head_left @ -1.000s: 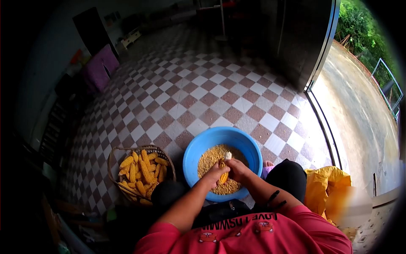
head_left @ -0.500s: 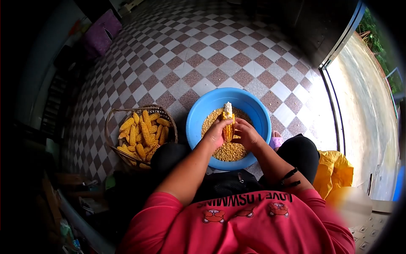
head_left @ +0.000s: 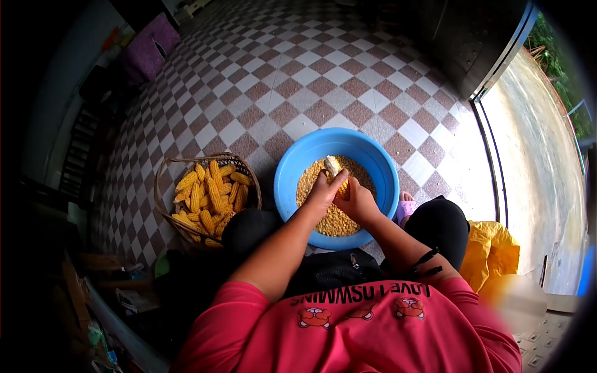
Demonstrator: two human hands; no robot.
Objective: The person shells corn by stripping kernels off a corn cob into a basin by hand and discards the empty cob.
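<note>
Over a blue basin (head_left: pixel 286 177), both my hands are closed around one corn cob (head_left: pixel 333 165). Its far end is bare and whitish; yellow kernels show between my hands. My left hand (head_left: pixel 323 189) grips the cob from the left, thumb and fingers pressed on it. From the right, my right hand (head_left: pixel 358 202) wraps its lower part, and some of those fingers are hidden. Loose yellow corn kernels (head_left: pixel 339 224) cover the bottom of the basin beneath.
A woven basket (head_left: pixel 163 208) full of unshelled corn cobs (head_left: pixel 214 193) stands left of the basin. My knees flank the basin, with a foot in a pink slipper (head_left: pixel 405 208) at its right. A yellow sack (head_left: pixel 494 248) lies right, near the doorway.
The cob has tilted, its bare end swinging slightly left and lower. My hands have come closer together over it, covering more of the kernels. The basin and basket stay put.
</note>
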